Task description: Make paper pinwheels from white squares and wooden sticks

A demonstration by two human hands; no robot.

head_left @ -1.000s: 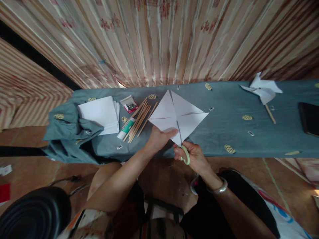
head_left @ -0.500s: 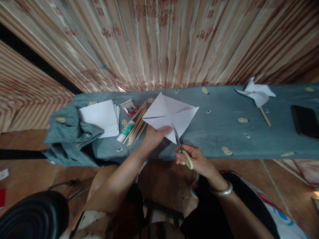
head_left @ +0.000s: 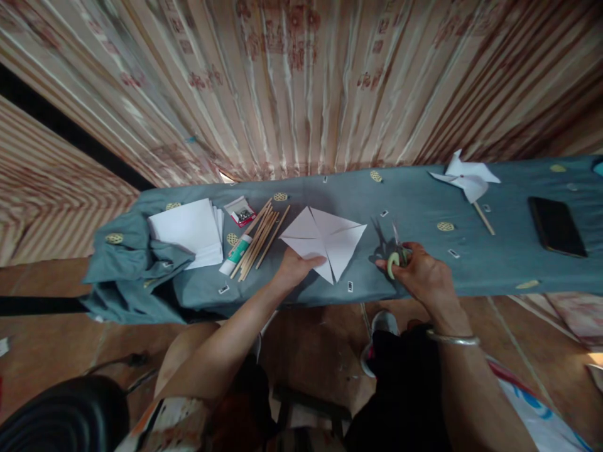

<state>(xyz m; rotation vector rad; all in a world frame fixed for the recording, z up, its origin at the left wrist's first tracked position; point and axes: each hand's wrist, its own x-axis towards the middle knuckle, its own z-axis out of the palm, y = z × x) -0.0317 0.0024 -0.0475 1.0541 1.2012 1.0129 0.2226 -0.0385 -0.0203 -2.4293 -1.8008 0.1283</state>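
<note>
A square of white paper (head_left: 342,235), slit from its corners toward the middle, is in my left hand (head_left: 298,267). My thumb lies on top of its near left edge and the fingers are hidden underneath. To the right of the paper, my right hand (head_left: 426,273) grips scissors (head_left: 394,260) with light green handles, low over the cloth, blades pointing away from me. Left of the paper lie several thin wooden sticks (head_left: 261,242) and a glue stick (head_left: 235,254) with a green label.
A stack of white paper (head_left: 188,232) and a small open box of metal pins (head_left: 242,211) lie at the left. Farther right are a finished paper pinwheel (head_left: 468,179) on a stick and a black phone (head_left: 557,226). A grey-green cloth (head_left: 400,188) covers the narrow table before a curtain.
The scissors have left the paper's near corner and moved right with my right hand, down near the cloth. A slit now runs in from that corner. My left hand still holds the paper.
</note>
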